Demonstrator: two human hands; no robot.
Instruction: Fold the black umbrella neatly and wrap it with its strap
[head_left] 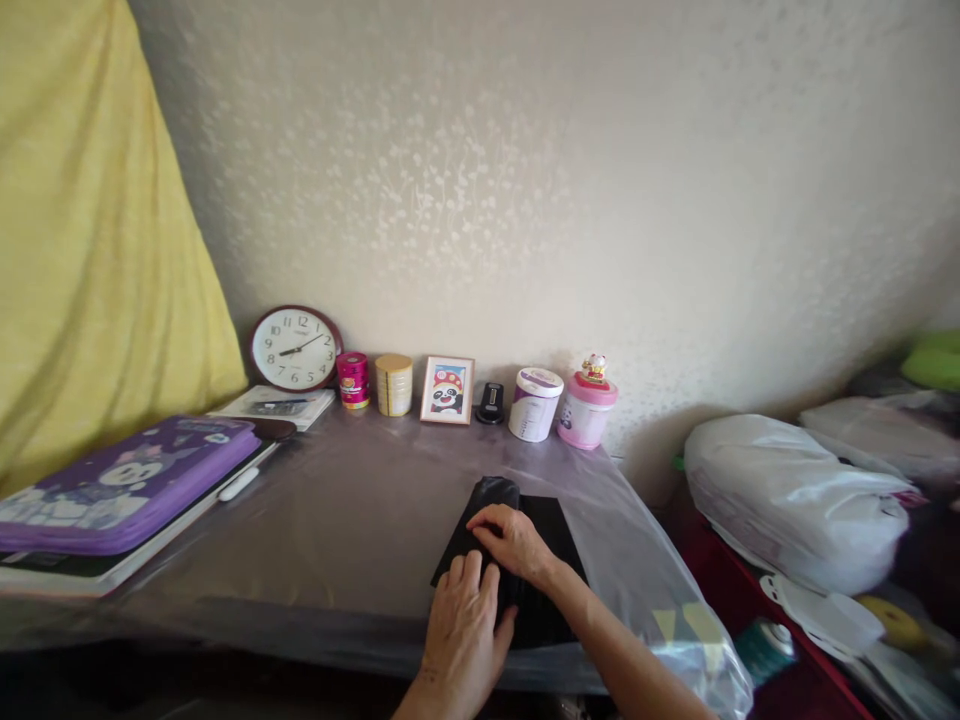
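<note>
A black, folded piece of thin material [551, 515], perhaps cloth or plastic, lies near the table's front edge. Part of it is bunched into a raised, shiny fold [496, 490] at the far end. My left hand [463, 605] rests palm down on its near left part, fingers stretched forward and thumb apart. Across the middle reaches my right hand [517, 545], its fingers bent and the tips pinched together at the material. The hands nearly meet and hide much of the middle.
The table [337, 520] has a clear plastic cover. Along the wall stand a clock [296, 347], a pink tin [353, 381], a yellow-lidded container [394, 385], a panda picture frame [447, 390] and tubs [535, 405]. A purple case [127, 485] lies left; a white bag [795, 500] sits right.
</note>
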